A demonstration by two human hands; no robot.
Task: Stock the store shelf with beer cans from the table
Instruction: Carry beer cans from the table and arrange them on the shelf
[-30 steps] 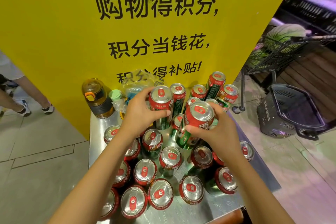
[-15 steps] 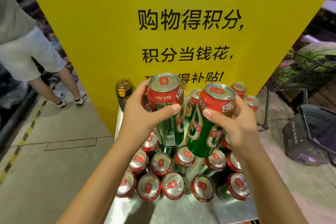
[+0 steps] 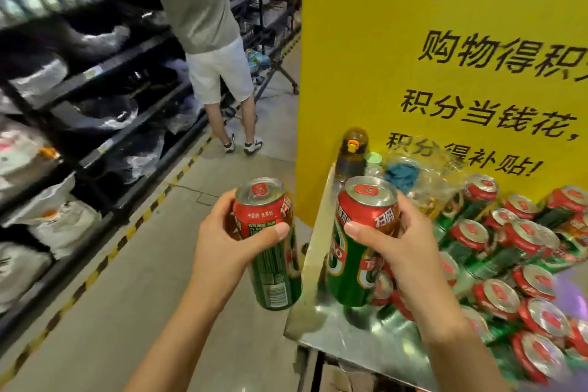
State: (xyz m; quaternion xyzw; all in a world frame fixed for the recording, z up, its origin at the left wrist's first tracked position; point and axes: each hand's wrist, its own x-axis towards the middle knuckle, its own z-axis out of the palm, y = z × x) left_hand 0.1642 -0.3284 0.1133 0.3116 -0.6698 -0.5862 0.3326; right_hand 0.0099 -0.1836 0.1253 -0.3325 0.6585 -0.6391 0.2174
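Beer cans (image 3: 269, 245), smooth metal cyls, gripped in both hands (image 3: 402, 251), prob upright.

Sign: yellow board (image 3: 413, 41) standing behind the table's back edge.
Bottle: amber flask (image 3: 352, 153) sitting at the back left corner.
Bystander: person (image 3: 210, 41) standing in the aisle.

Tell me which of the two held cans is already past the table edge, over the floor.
The can in the left hand: it hangs over the floor, left of the metal table. The can in the right hand is above the tabletop.
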